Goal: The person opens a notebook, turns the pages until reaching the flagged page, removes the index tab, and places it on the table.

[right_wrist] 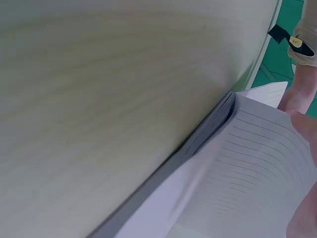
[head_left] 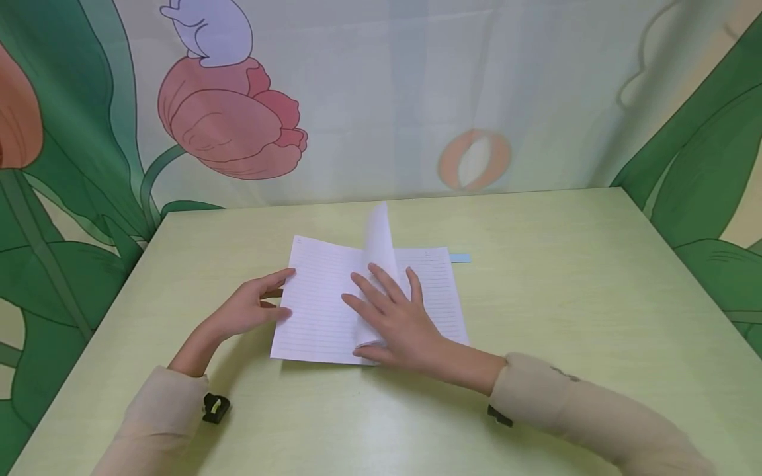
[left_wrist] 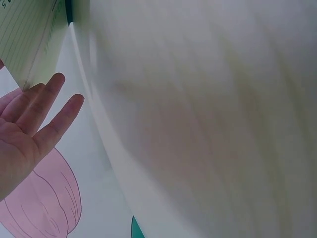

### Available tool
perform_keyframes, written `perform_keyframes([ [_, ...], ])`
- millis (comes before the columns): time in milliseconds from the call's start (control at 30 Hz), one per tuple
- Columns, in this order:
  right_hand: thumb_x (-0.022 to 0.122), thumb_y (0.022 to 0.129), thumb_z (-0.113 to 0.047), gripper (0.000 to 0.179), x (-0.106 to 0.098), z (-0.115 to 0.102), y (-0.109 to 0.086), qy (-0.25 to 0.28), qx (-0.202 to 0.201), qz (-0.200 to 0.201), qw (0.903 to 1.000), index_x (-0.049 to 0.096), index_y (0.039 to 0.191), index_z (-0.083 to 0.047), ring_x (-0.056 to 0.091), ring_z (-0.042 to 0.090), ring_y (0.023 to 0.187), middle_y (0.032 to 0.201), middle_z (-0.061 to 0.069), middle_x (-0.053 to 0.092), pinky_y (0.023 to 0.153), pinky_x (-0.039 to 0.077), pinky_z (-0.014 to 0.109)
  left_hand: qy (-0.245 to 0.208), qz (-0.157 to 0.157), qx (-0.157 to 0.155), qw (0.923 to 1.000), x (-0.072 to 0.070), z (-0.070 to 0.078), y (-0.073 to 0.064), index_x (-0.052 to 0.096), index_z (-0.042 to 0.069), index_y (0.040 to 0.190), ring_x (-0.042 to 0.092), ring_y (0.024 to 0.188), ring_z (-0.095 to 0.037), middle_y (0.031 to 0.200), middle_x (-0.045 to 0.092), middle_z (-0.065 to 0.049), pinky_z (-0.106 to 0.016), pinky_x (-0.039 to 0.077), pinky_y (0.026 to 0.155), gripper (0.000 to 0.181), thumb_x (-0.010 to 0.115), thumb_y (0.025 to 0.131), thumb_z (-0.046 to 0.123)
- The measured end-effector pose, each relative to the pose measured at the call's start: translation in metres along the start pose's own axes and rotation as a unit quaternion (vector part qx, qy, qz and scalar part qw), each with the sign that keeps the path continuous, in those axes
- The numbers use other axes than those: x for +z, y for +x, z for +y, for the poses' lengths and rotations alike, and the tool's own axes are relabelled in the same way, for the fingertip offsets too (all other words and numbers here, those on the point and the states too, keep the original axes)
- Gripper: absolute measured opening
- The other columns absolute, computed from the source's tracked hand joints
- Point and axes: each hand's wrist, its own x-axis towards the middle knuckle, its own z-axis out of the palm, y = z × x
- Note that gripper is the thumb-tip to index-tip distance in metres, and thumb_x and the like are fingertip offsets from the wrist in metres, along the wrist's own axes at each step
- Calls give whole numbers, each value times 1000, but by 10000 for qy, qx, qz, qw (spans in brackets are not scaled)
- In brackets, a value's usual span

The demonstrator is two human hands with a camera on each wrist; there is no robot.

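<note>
An open notebook (head_left: 321, 304) with white lined pages lies at the middle of the table. At its left edge my left hand (head_left: 247, 307) pinches the pages, thumb and forefinger tips over the margin and other fingers lower. My right hand (head_left: 405, 324), fingers spread and nearly straight, presses on a curved leaf (head_left: 378, 238) that stands up between the two halves. The right thumb lies by the leaf's bottom edge. In the right wrist view the leaf (right_wrist: 252, 158) bows up beside the thick stack of pages (right_wrist: 208, 124). Straight fingers of the left hand (left_wrist: 29, 124) show in the left wrist view.
A light blue tab (head_left: 461, 258) sticks out past the notebook's upper right edge. The pale wooden table (head_left: 565, 284) spreads around it. Behind stands a curtain (head_left: 369, 99) printed with flowers and leaves. Black straps (head_left: 215, 408) sit near both wrists.
</note>
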Motion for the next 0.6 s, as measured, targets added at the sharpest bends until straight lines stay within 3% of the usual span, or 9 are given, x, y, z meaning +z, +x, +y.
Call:
perform_keyframes([
  [100,70,70,-54,80,5,-2,5,190,171,-22,9997,43,135,-16,8,33,136,148,12,21,95,17,65,-15,15,17,10000,0,0,0,27,-2,141,42,119,-39,140,34,-22,-48,39,91,69,63,82,1],
  [233,71,71,-50,82,12,-6,10,851,473,-292,9948,39,137,-13,0,38,135,150,16,8,93,23,65,-17,42,83,10000,1,-1,1,28,-3,140,43,118,-40,139,34,-22,-47,40,90,66,61,84,2],
  [433,72,77,-37,83,21,-15,16,2392,834,-795,9641,29,142,-8,5,32,136,150,18,-8,101,25,50,-195,55,84,9998,2,-2,2,25,-2,141,41,121,-37,143,29,-20,-46,39,91,60,54,92,15],
  [600,67,81,-38,85,27,-25,23,2880,1013,-1387,9421,19,146,-12,23,28,133,150,12,-13,98,35,36,-433,37,-26,9991,4,0,3,16,3,145,40,121,-37,142,27,-23,-47,41,89,62,45,96,29],
])
